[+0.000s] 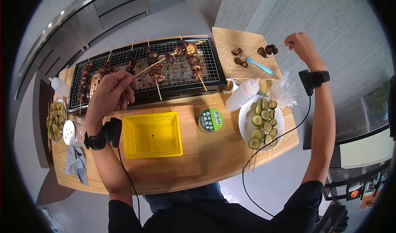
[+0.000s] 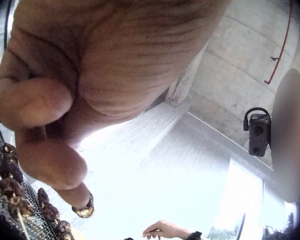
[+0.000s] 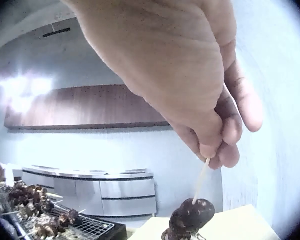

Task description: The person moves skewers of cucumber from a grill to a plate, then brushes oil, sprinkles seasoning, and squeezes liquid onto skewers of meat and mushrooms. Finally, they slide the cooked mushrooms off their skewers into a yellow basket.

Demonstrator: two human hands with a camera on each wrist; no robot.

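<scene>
My left hand (image 1: 113, 90) is over the front of the black grill (image 1: 181, 96), pinching the end of a skewer of browned mushrooms (image 1: 191, 48) that slants up to the right over the wire grate. At the far right, my right hand (image 1: 303, 47) is raised beside a tan patterned board (image 1: 227, 39). Its thumb and fingers pinch the stick of another mushroom skewer (image 3: 192, 215), whose dark mushrooms hang below the fingertips over the board. Loose mushroom pieces (image 1: 240, 62) lie on that board by a blue brush (image 1: 260, 66). Several more mushroom skewers (image 1: 156, 74) rest across the grate.
On the wooden table stand a yellow basket (image 1: 152, 154), a green-lidded tub (image 1: 211, 120) and a white squeeze bottle (image 1: 242, 96). A white plate (image 1: 243, 119) bears zucchini skewers (image 1: 267, 126). At the left are a white-lidded jar (image 1: 71, 133), a grey cloth (image 1: 76, 163) and more zucchini slices (image 1: 56, 119).
</scene>
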